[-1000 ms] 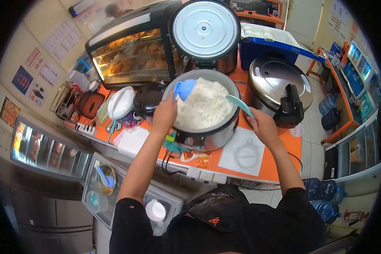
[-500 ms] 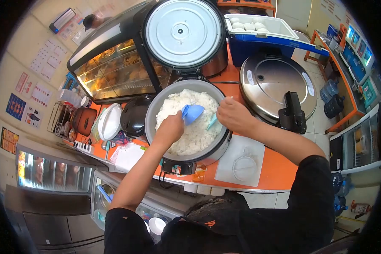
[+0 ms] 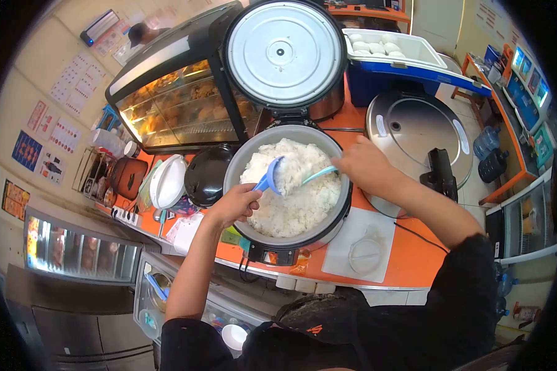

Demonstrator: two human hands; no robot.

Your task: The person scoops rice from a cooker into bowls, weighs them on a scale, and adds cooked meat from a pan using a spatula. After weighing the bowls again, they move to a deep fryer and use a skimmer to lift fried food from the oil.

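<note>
A large round rice cooker [image 3: 232,170] stands open in front of me, with white rice [image 3: 288,216] filling much of its grey inner pot. My left hand [image 3: 232,206] is closed around the handle of a blue scoop [image 3: 268,181]. The scoop is tipped on its side over the rice, its mouth facing right with rice in it. In my right hand [image 3: 366,166], at the pot's right rim, is a pale green rice paddle [image 3: 319,174]. The paddle's tip meets the rice beside the scoop; its end is partly hidden by grains.
Behind the cooker rises its raised lid [image 3: 281,55]. A second, closed cooker [image 3: 408,133] stands right, near a blue cooler [image 3: 377,77] holding white round bundles. A heated glass display case [image 3: 179,114] is left. A clear board [image 3: 353,241] lies on the orange counter [image 3: 408,260].
The scoop has turned from showing its rounded back to showing its mouth with rice in it. The paddle now slants flatter toward it, and my right hand sits farther right.
</note>
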